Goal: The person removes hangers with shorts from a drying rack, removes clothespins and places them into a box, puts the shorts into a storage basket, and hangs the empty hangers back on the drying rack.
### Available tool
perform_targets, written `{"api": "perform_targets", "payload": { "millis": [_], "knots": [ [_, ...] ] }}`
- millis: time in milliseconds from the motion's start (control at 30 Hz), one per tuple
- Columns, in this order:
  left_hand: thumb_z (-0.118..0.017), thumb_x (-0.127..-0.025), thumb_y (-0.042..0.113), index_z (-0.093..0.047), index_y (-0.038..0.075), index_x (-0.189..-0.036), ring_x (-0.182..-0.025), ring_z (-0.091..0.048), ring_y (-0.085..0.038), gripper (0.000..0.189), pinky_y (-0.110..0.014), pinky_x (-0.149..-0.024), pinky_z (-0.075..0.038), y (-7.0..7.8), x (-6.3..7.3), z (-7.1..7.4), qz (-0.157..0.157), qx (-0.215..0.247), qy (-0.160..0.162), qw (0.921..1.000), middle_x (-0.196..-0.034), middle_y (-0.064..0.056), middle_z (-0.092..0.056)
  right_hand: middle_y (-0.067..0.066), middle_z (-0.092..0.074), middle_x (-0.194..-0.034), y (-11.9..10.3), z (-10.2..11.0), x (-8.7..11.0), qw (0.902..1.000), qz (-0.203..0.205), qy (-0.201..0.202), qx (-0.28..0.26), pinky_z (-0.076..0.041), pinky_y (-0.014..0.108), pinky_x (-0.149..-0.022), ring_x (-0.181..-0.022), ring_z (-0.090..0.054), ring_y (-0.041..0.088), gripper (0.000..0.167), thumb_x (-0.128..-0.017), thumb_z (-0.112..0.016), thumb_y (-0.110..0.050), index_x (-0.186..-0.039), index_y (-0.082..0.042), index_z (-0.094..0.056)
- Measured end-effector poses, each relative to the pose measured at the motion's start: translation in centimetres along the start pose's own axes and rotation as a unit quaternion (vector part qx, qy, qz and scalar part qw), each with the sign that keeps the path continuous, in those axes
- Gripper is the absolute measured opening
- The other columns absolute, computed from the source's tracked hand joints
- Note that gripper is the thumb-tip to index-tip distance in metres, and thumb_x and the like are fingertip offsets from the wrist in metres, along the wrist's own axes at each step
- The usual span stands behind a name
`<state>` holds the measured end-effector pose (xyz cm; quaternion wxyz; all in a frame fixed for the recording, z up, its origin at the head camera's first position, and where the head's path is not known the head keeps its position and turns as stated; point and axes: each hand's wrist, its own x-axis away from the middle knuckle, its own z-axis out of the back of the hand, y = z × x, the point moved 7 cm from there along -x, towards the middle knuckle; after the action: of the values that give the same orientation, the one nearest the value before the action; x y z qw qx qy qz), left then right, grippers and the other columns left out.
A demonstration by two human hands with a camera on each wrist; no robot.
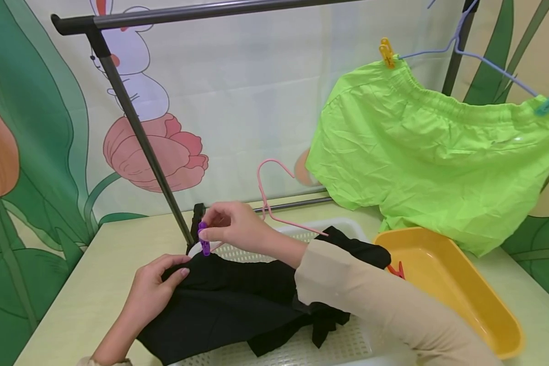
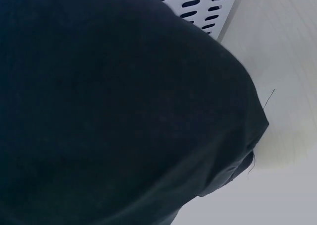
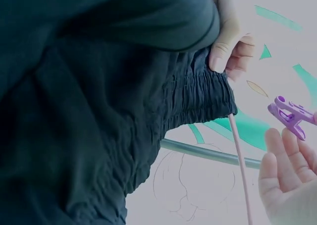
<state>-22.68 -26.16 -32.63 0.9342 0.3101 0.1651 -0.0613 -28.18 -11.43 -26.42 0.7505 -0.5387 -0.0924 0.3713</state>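
Note:
A black garment point(image 1: 238, 300) with a gathered elastic waistband point(image 3: 198, 98) lies spread over a pink hanger point(image 1: 263, 195). My left hand point(image 1: 157, 284) grips the waistband's left corner between thumb and fingers. Beside that corner, my right hand point(image 1: 235, 226) pinches a purple clothespin point(image 1: 204, 239). From the right wrist, the clothespin point(image 3: 290, 116) shows apart from the waistband, and the hanger's pink arm point(image 3: 240, 170) comes out below the cloth's corner. Black cloth point(image 2: 124, 106) fills most of the left wrist view and hides the left hand there.
A white perforated basket point(image 1: 347, 340) stands under the garment. To its right is a yellow tray point(image 1: 466, 295), with a red clothespin point(image 1: 397, 270) at its left edge. Lime-green shorts point(image 1: 430, 142) hang from a blue hanger point(image 1: 489, 66). A dark rack point(image 1: 137, 122) frames the back.

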Motion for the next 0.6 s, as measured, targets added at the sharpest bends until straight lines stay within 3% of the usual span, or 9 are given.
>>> {"api": "perform_targets", "payload": {
  "millis": [300, 600],
  "knots": [
    [-0.062, -0.08, 0.002, -0.065, 0.004, -0.099, -0.089, -0.06, -0.023, 0.02, -0.042, -0.079, -0.046, 0.3, 0.0, 0.2, -0.016, -0.02, 0.014, 0.9996, -0.094, -0.009, -0.066, 0.008, -0.06, -0.082, 0.9, 0.7, 0.4, 0.9954, -0.059, -0.017, -0.074, -0.048, 0.024, -0.059, -0.07, -0.062, 0.013, 0.017, -0.081, -0.062, -0.016, -0.092, -0.004, -0.057],
    [-0.061, -0.08, 0.002, -0.064, 0.002, -0.101, -0.091, -0.06, -0.026, 0.02, -0.044, -0.081, -0.046, 0.2, 0.1, 0.0, -0.009, -0.006, 0.006, 0.9999, -0.096, -0.011, -0.065, 0.007, -0.061, -0.082, 1.6, 1.3, 1.1, 0.9899, -0.091, -0.017, -0.107, -0.05, 0.029, -0.06, -0.075, -0.065, 0.024, 0.021, -0.082, -0.061, -0.016, -0.096, -0.002, -0.056]
  ]
}}
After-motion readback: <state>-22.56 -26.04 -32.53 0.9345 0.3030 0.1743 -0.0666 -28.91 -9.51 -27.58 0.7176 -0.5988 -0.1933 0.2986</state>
